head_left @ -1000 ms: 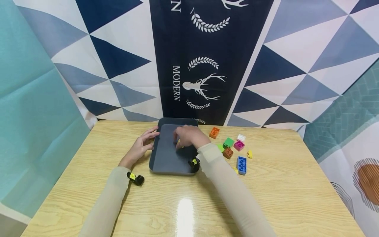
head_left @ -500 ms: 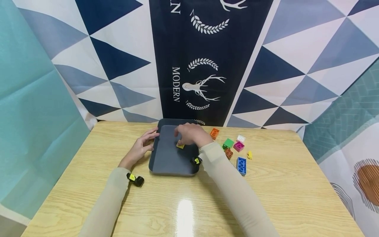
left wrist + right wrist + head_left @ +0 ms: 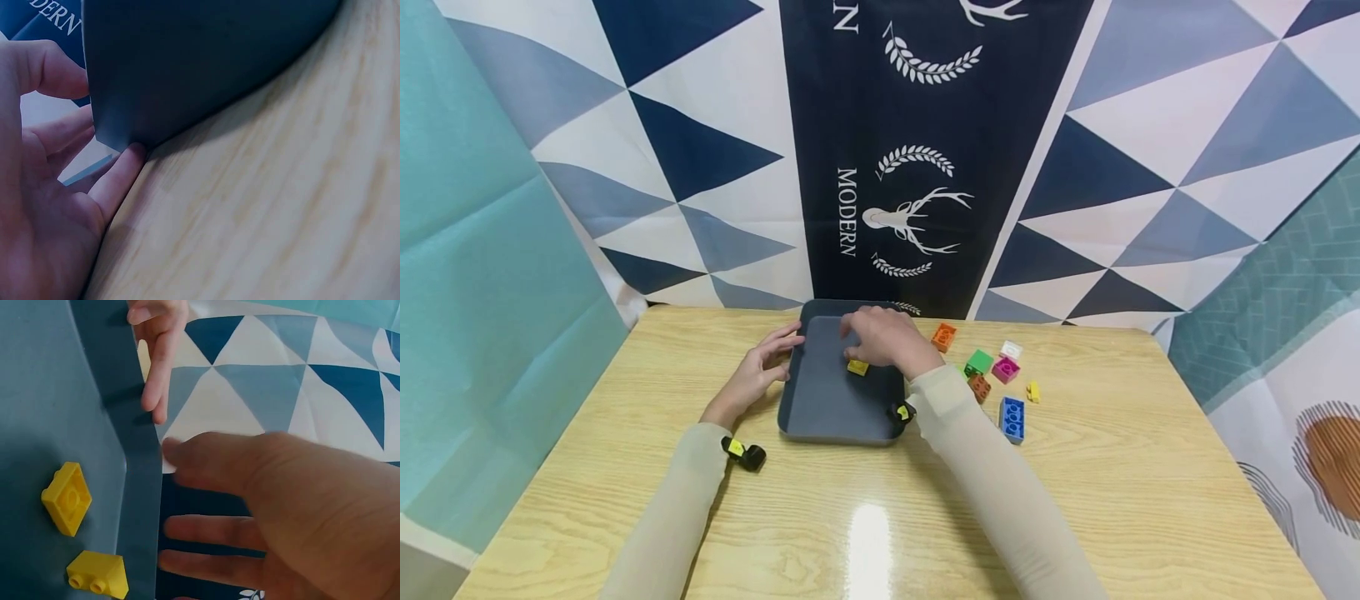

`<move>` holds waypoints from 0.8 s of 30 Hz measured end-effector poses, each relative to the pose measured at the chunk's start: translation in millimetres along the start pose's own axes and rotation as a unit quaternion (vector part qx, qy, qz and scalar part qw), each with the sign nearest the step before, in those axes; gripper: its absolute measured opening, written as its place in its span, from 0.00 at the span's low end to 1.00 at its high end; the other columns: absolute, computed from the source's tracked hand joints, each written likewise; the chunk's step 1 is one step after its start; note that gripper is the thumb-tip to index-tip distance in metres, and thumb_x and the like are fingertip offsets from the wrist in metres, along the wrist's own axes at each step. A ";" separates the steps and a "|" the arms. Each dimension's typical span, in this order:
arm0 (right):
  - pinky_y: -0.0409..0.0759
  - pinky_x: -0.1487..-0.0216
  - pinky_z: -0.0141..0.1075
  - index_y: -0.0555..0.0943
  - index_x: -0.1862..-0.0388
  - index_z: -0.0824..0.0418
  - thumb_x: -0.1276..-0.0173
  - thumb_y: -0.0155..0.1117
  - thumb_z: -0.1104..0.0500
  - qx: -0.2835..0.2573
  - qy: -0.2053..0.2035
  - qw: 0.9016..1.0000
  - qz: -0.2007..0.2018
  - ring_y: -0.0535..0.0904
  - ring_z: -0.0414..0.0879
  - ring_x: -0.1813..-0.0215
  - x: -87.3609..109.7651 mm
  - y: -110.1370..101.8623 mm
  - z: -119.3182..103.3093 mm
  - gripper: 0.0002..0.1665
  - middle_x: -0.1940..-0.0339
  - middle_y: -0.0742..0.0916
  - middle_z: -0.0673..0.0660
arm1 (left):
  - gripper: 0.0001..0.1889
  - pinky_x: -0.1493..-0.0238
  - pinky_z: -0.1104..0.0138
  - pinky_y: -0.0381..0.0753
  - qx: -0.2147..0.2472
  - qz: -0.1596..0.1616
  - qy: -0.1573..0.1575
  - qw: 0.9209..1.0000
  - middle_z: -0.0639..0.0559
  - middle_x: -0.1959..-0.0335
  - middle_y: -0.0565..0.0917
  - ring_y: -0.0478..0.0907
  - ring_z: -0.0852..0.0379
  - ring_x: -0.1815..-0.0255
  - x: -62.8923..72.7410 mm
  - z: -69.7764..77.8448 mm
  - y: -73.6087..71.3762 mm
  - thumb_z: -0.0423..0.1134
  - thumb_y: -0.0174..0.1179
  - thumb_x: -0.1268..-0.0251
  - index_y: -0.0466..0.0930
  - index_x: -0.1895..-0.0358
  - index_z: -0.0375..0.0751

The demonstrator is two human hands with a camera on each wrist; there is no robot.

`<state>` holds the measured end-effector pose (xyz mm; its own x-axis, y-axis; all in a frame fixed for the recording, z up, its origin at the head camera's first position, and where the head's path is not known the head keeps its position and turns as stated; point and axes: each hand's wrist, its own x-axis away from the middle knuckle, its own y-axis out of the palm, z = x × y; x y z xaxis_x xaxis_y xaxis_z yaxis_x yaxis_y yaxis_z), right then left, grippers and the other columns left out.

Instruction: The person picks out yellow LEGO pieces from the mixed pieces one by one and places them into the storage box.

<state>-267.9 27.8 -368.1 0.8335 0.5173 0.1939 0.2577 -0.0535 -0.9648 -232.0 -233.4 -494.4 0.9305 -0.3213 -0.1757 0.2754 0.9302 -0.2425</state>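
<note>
In the head view, the yellow brick [image 3: 857, 367] lay at six o'clock from the nearer right hand's [image 3: 887, 340] parted, empty fingers; the left hand's [image 3: 754, 372] spread fingers touched the tray [image 3: 835, 412]!

Head view: left sleeve [image 3: 658, 512], between 7 and 8 o'clock, long, plain, pale beige. Right sleeve [image 3: 1000, 492], 5 o'clock, matching cloth, broad cuff at its 11 o'clock end. Left wrist unit [image 3: 750, 457]: black, rounded knob at 4 o'clock of a yellow tag. Right wrist unit [image 3: 896, 411]: black, yellow patch. Left grip [image 3: 754, 377], right grip [image 3: 886, 337]: bare.
</note>
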 end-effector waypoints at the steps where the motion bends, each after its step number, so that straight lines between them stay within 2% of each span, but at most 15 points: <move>1: 0.85 0.30 0.57 0.86 0.26 0.47 0.19 0.72 0.44 0.003 0.001 1.000 0.007 0.85 0.55 0.35 0.5 0.9 0.3 0.26 0.28 0.88 0.55 | 0.33 0.43 0.79 0.79 0.000 -0.001 0.000 1.000 0.33 0.06 0.55 0.62 0.24 0.11 -0.1 -0.2 -0.1 0.19 0.51 0.29 0.70 0.19 0.20; 7: 0.86 0.31 0.55 0.85 0.24 0.45 0.17 0.69 0.39 0.011 -0.001 0.999 0.031 0.83 0.56 0.32 2.5 6.0 3.7 0.29 0.28 0.87 0.55 | 0.32 0.43 0.78 0.80 0.001 -0.001 0.007 1.000 0.31 0.06 0.55 0.63 0.23 0.12 -0.3 -1.7 -0.4 0.20 0.52 0.27 0.70 0.20 0.19; 15: 0.81 0.24 0.59 0.86 0.24 0.47 0.17 0.67 0.41 0.011 -0.001 0.999 0.046 0.80 0.57 0.27 6.0 10.0 11.7 0.28 0.23 0.85 0.56 | 0.33 0.38 0.78 0.79 0.000 0.004 0.014 1.000 0.31 0.06 0.57 0.63 0.24 0.12 -0.9 -3.3 -1.1 0.18 0.53 0.31 0.70 0.20 0.19; 24: 0.80 0.23 0.59 0.88 0.28 0.48 0.18 0.68 0.43 0.010 -0.001 0.998 0.068 0.81 0.60 0.27 15.3 12.8 25.5 0.25 0.25 0.87 0.57 | 0.32 0.43 0.79 0.80 -0.004 0.003 0.020 1.000 0.29 0.07 0.56 0.64 0.21 0.13 -1.5 -4.9 -0.2 0.19 0.53 0.30 0.70 0.21 0.18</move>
<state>-264.3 56.8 -382.0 0.8597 0.5073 0.0600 0.1317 -0.1067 -0.9855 -234.6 -234.0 -498.8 0.9220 -0.3219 -0.2153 0.2671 0.9311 -0.2485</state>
